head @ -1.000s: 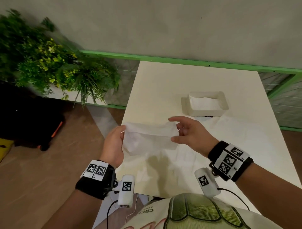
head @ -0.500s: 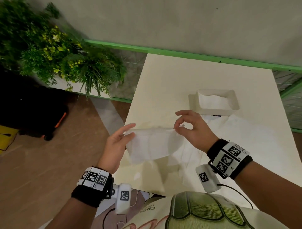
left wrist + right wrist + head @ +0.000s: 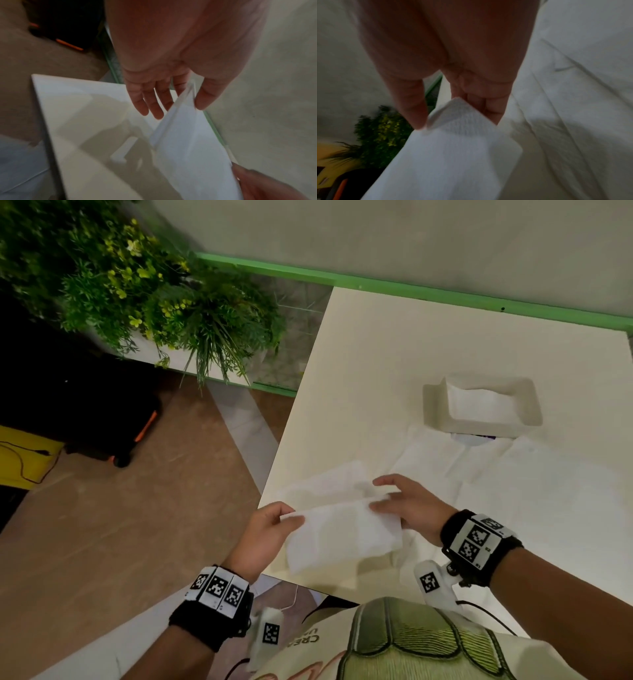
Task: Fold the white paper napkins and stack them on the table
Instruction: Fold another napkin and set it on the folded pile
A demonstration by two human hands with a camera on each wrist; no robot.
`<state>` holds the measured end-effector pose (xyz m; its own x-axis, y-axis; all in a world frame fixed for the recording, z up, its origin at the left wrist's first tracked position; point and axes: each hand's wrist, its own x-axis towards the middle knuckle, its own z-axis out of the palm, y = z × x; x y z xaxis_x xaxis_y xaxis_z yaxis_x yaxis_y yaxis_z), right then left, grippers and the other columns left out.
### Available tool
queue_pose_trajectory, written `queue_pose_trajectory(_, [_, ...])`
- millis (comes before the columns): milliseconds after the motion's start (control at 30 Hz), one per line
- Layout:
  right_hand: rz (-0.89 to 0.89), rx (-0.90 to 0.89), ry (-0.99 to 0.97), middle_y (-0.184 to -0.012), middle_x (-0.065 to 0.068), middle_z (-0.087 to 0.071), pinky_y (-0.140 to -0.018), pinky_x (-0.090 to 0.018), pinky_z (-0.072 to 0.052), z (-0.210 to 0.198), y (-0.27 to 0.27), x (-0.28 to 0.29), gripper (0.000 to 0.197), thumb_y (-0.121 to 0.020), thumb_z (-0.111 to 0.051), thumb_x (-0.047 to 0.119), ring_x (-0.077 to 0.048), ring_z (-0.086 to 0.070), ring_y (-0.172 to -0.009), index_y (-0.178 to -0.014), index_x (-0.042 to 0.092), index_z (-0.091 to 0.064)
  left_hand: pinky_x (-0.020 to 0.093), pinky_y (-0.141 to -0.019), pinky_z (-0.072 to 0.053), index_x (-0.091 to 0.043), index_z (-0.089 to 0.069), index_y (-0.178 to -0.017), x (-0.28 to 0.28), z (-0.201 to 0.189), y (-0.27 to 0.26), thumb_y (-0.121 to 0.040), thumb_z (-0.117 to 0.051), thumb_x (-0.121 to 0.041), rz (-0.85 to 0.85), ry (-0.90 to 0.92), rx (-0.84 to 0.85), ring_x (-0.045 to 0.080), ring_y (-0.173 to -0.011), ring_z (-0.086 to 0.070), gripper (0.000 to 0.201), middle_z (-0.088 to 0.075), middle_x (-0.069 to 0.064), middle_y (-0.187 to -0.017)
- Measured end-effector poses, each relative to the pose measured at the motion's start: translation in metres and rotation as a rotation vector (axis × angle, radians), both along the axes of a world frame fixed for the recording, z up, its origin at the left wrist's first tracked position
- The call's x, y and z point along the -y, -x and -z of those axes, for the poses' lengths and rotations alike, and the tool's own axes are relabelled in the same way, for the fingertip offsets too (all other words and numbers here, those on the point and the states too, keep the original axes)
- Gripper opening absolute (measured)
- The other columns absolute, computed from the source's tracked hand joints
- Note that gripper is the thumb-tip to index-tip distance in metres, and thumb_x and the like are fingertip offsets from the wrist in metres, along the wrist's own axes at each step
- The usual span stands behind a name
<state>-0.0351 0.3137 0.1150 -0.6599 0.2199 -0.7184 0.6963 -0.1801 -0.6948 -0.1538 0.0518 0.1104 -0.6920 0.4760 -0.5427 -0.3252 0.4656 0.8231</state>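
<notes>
I pinch one folded napkin (image 3: 342, 534) with my left hand (image 3: 265, 530) and right hand (image 3: 409, 508) over the desk (image 3: 394, 364); more flat napkins (image 3: 496, 474) still wait.

The setting reads as a café or similar eating place, though I cannot confirm it outright. I stand at the near edge of a plain cream table (image 3: 394, 364) set against a bare grey-green wall (image 3: 411, 237). A green-painted rail (image 3: 274, 270) runs along the wall's foot, with mesh panels beneath it. At far left, a white planter box holds dense green foliage with small yellow flowers (image 3: 137, 285). The floor (image 3: 120, 525) is brown, with a pale strip beside the table. A white napkin holder (image 3: 479, 405) sits on the table, far right. A black case with orange trim (image 3: 102, 412) lies on the floor, left.
</notes>
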Motion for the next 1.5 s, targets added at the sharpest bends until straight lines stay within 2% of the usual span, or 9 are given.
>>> queue_pose_trajectory(233, [-0.065, -0.047, -0.217, -0.101, -0.01, -0.066, -0.079, -0.029, -0.053, 0.028, 0.028, 0.004, 0.045, -0.088, -0.072, 0.011, -0.025, -0.065, -0.09, -0.125, 0.028, -0.054, 0.029, -0.065, -0.044, -0.001, -0.066, -0.087, 0.0, 0.037, 0.009, -0.093, -0.071, -0.017, -0.154, 0.165, 0.031, 0.018, -0.07, -0.055, 0.017, -0.062, 0.006, -0.077])
queue_pose_trajectory(433, [-0.084, -0.065, -0.455, -0.11, -0.011, -0.061, -0.081, -0.031, -0.051, 0.048, 0.075, 0.003, 0.047, -0.09, -0.067, 0.013, -0.026, -0.064, -0.09, -0.132, 0.025, -0.049, 0.02, -0.057, -0.042, -0.001, -0.069, -0.09, -0.014, 0.047, 0.037, -0.092, -0.07, -0.017, -0.147, 0.269, -0.135, 0.016, -0.069, -0.056, 0.017, -0.063, 0.003, -0.076])
queue_pose_trajectory(533, [-0.168, -0.026, -0.568, -0.111, -0.007, -0.057, -0.085, -0.03, -0.047, 0.055, 0.082, 0.0, 0.049, -0.092, -0.065, 0.018, -0.023, -0.058, -0.095, -0.137, 0.023, -0.045, 0.023, -0.062, -0.043, -0.009, -0.063, -0.109, -0.014, 0.048, 0.046, -0.095, -0.066, -0.024, -0.08, 0.378, -0.17, 0.018, -0.08, -0.061, 0.021, -0.065, 0.0, -0.09])
queue_pose_trajectory(700, [-0.274, -0.137, -0.847, -0.119, -0.007, -0.055, -0.093, -0.036, -0.05, 0.045, 0.061, -0.011, 0.047, -0.091, -0.063, 0.012, -0.016, -0.055, -0.099, -0.136, 0.015, -0.049, 0.038, -0.089, -0.05, -0.016, -0.052, -0.132, 0.01, 0.042, 0.044, -0.095, -0.062, -0.031, 0.166, 0.57, -0.498, 0.027, -0.106, -0.059, 0.041, -0.054, 0.001, -0.12])
queue_pose_trajectory(833, [-0.224, -0.214, -0.972, -0.112, -0.006, -0.057, -0.084, -0.035, -0.051, 0.034, 0.011, -0.045, 0.035, -0.088, -0.066, 0.007, -0.019, -0.059, -0.096, -0.122, 0.014, -0.061, 0.045, -0.086, -0.052, -0.014, -0.06, -0.126, 0.023, 0.052, 0.025, -0.082, -0.076, -0.03, 0.506, 0.537, -0.916, 0.033, -0.11, -0.057, 0.05, -0.054, 0.009, -0.127])
queue_pose_trajectory(1067, [-0.328, -0.081, -1.101, -0.079, 0.006, -0.057, -0.07, -0.033, -0.047, 0.02, -0.131, -0.093, 0.016, -0.082, -0.071, 0.007, -0.02, -0.057, -0.076, -0.087, 0.02, -0.063, 0.048, -0.092, -0.052, -0.016, -0.063, -0.119, -0.03, 0.049, -0.01, -0.08, -0.073, -0.032, 0.901, 0.367, -1.065, 0.031, -0.123, -0.053, 0.044, -0.054, 0.009, -0.132])
queue_pose_trajectory(1300, [-0.668, 0.048, -1.188, -0.106, -0.005, -0.067, -0.075, -0.038, -0.057, 0.034, -0.207, -0.083, 0.036, -0.066, -0.083, 0.027, -0.028, -0.065, -0.093, -0.098, 0.017, -0.069, 0.038, -0.091, -0.052, -0.021, -0.066, -0.114, -0.119, 0.04, -0.057, -0.088, -0.056, -0.041, 1.245, 0.121, -1.239, 0.022, -0.119, -0.054, 0.034, -0.057, 0.002, -0.128])
queue_pose_trajectory(1433, [-0.693, 0.186, -1.055, -0.148, -0.008, -0.042, -0.103, -0.044, -0.044, 0.035, -0.213, -0.081, 0.063, -0.082, -0.065, 0.049, -0.031, -0.045, -0.13, -0.135, 0.019, -0.053, 0.037, -0.087, -0.053, -0.019, -0.068, -0.109, -0.161, 0.039, -0.104, -0.083, -0.066, -0.044, 1.404, 0.009, -1.283, 0.023, -0.115, -0.057, 0.036, -0.061, 0.004, -0.124])
queue_pose_trajectory(1500, [-0.718, 0.179, -1.031, -0.153, -0.008, -0.032, -0.108, -0.044, -0.039, 0.034, -0.213, -0.081, 0.074, -0.081, -0.064, 0.058, -0.031, -0.037, -0.136, -0.143, 0.021, -0.045, 0.039, -0.087, -0.053, -0.02, -0.067, -0.108, -0.176, 0.043, -0.13, -0.079, -0.073, -0.046, 1.508, 0.022, -1.307, 0.025, -0.114, -0.058, 0.04, -0.061, 0.005, -0.125])
